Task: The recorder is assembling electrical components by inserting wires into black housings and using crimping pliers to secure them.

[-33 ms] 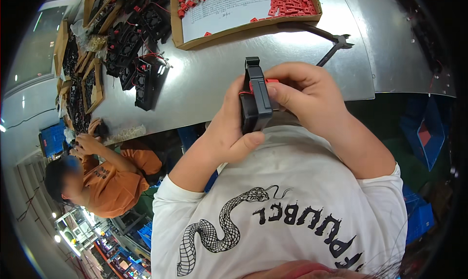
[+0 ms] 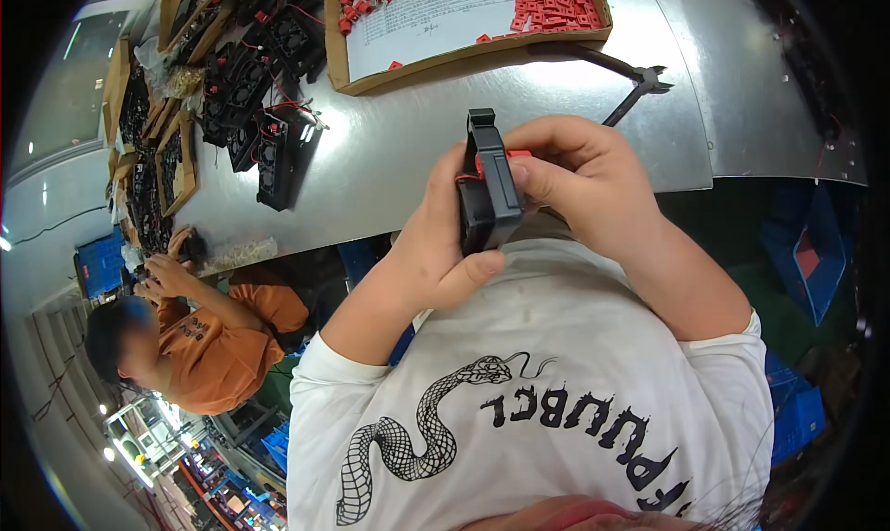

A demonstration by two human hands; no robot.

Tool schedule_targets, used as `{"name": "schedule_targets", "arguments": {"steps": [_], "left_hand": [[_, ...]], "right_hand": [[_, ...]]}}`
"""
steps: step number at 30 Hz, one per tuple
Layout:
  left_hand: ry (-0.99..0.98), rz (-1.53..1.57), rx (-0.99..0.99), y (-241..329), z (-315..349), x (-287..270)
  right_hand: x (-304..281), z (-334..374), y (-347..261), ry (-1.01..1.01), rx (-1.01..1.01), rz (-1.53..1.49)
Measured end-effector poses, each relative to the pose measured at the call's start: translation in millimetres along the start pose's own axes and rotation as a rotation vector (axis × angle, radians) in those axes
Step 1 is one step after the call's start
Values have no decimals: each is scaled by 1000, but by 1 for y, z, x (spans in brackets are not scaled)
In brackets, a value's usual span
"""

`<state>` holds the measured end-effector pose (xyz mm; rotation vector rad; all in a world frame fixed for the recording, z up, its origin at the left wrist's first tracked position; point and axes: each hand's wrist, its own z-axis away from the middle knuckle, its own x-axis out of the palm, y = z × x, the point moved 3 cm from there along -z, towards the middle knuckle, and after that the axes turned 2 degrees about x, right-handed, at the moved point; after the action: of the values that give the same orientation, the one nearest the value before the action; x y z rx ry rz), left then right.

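Note:
My left hand (image 2: 431, 225) is wrapped around a black plastic housing (image 2: 496, 192), held upright in front of my chest above the bench's near edge. A black clip-like end sticks up at its top. My right hand (image 2: 589, 174) pinches a small red plastic part (image 2: 519, 154) between thumb and fingers, against the housing's right side. The fingers cover most of this red piece. A bit of red also shows at the housing's left side, by the left fingers. The palm of the left hand hides the housing's far side.
A cardboard tray (image 2: 464, 63) of small red parts on printed paper lies at the bench's back. Dark-handled cutting pliers (image 2: 640, 86) rest right of it. Black fan units (image 2: 273, 165) with red wires are heaped at left. Beyond them, a person in orange (image 2: 218, 355) works at the bench.
The black housing and my right hand have shifted very slightly to the right. Both grips stay the same.

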<state>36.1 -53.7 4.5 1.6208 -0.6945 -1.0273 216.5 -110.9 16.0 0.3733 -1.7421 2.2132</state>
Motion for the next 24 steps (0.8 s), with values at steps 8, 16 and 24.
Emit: {"name": "schedule_targets", "arguments": {"steps": [8, 16, 24], "left_hand": [[0, 154, 6, 1, 4, 7], [-1, -12, -101, 9, 12, -9], [32, -266, -47, 9, 10, -22]], "right_hand": [[-2, 5, 9, -29, 1, -276], [-7, 2, 9, -96, -230, -22], [0, -12, 21, 84, -202, 258]]}}
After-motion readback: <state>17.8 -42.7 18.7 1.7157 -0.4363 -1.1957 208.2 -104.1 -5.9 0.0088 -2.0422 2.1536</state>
